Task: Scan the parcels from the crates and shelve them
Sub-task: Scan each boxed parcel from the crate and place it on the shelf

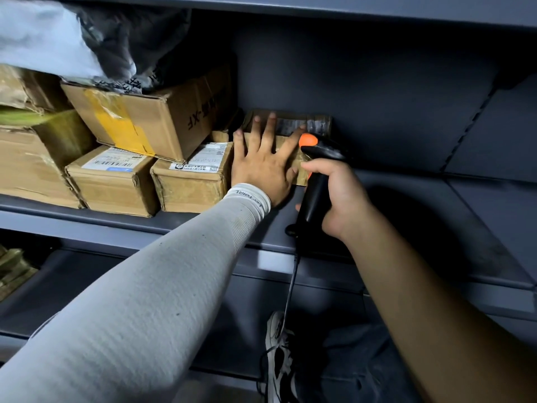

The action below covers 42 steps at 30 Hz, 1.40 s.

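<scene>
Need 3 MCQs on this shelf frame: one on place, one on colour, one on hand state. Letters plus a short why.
1. Where does the parcel under the left hand sit?
A. On the floor
B. On the shelf, right of the other boxes
C. On top of the big box

2. What colour is the top of the scanner?
A. Orange
B. Green
C. White

3. What is the right hand doing?
A. Hanging idle
B. Pressing flat on a box
C. Gripping the scanner handle

Key:
1 B: the parcel lies on the shelf board, at the right end of the row.
2 A: an orange cap shows above the black body.
3 C: its fingers wrap the black handle.
</scene>
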Available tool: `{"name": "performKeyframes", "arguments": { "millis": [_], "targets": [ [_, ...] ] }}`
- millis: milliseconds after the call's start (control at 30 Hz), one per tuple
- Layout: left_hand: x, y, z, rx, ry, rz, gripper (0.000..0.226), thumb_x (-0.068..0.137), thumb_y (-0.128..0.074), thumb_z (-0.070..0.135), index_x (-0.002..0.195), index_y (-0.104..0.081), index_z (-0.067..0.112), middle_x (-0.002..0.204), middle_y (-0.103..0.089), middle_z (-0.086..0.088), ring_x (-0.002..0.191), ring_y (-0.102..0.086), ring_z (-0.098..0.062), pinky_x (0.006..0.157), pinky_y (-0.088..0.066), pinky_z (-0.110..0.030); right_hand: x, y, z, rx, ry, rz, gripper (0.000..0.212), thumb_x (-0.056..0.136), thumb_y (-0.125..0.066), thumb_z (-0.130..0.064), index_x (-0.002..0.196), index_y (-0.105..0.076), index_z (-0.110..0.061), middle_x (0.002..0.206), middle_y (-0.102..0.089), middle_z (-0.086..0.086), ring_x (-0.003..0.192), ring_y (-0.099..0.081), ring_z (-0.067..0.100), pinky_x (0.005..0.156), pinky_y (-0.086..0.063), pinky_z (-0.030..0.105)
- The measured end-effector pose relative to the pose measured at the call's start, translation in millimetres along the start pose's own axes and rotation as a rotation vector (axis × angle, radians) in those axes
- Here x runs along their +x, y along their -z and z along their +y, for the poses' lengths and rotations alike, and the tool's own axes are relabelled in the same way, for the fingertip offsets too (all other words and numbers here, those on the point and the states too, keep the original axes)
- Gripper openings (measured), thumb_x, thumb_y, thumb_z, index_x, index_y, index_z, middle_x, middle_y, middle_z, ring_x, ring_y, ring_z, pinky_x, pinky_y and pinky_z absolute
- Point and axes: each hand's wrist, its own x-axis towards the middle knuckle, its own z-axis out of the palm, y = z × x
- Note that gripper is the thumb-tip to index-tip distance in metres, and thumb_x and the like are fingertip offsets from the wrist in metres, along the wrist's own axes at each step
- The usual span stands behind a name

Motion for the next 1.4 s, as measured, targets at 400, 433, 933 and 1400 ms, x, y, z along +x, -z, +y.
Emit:
{"name": "performKeyframes", "arguments": {
  "millis": [400, 433, 933, 1400],
  "targets": [
    [-13.2, 22.8, -0.7, 0.060, 0.005, -0.088, 0.076, 0.102, -0.037, 0.056, 0.164, 0.003, 0.039, 0.173, -0.006, -0.014, 0.159, -0.005, -0.038, 0.126, -0.004, -0.060, -1.5, -3.7, -0.1, 0.018, 0.001, 0.007, 0.011, 0.091, -0.062, -0.006, 0.089, -0.073, -0.010, 0.061, -0.069, 0.000, 0.052, -0.066, 0.015, 0.064, -0.050, 0.029],
    [-17.0, 26.0, -1.9, 0.058, 0.008, -0.095, 0.076, 0.103, -0.035, 0.057, 0.165, 0.005, 0.039, 0.174, -0.004, -0.013, 0.159, -0.003, -0.037, 0.126, -0.003, -0.059, -2.4, -2.5, 0.3, 0.013, 0.009, 0.009, 0.013, 0.092, -0.061, -0.005, 0.087, -0.071, -0.011, 0.057, -0.069, -0.002, 0.048, -0.066, 0.012, 0.066, -0.052, 0.031],
    [-91.5, 94.0, -15.5, 0.121, 0.018, -0.090, 0.068, 0.106, -0.022, 0.059, 0.166, -0.009, 0.032, 0.174, -0.010, -0.010, 0.160, -0.005, -0.033, 0.127, 0.000, -0.057, -50.6, -12.2, 16.2, -0.233, 0.164, 0.131, 0.034, 0.050, -0.078, -0.030, 0.083, -0.075, -0.023, 0.078, -0.073, -0.001, 0.087, -0.069, 0.030, 0.088, -0.058, 0.055],
    [-234.6, 171.3, -146.5, 0.168, 0.493, -0.199, 0.075, 0.099, -0.006, 0.066, 0.166, -0.001, 0.035, 0.175, -0.003, -0.006, 0.161, 0.001, -0.031, 0.127, 0.004, -0.056, -98.9, -131.3, 100.9, -0.407, 0.187, -0.213, 0.018, 0.080, -0.080, -0.014, 0.085, -0.064, -0.022, 0.083, -0.066, -0.004, 0.080, -0.059, 0.017, 0.075, -0.046, 0.032]
  ]
}}
